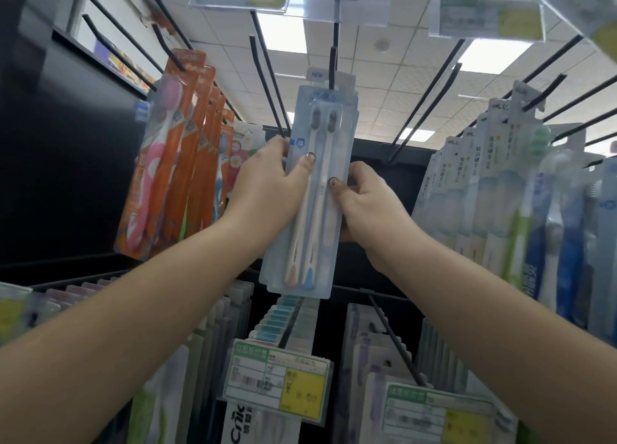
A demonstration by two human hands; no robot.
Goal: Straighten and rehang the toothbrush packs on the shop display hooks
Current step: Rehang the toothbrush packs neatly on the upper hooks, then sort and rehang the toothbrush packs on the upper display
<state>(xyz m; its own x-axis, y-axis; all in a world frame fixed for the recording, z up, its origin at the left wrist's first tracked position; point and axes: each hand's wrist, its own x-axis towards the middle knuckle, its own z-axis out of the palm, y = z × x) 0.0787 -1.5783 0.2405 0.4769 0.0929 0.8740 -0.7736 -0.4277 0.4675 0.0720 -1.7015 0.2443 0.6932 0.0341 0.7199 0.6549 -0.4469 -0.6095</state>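
In the head view, a pale blue twin toothbrush pack point(317, 190) hangs on a black display hook point(332, 64) in the middle of the rack, its top tab printed "NEW". Sealed inside are two slim white brushes side by side, one with a peach handle end, one with a blue end. The left hand point(267, 183) grips the pack's left edge, thumb laid across the front. The right hand point(362, 195) pinches the right edge, thumb on the front. More packs of the same kind hang behind it. Orange packs point(180, 156) holding a pink brush hang to the left; white packs point(484, 183) with Chinese lettering hang to the right. Below, a green and yellow price tag point(278, 382) shows "¥"; the rest is blurred.
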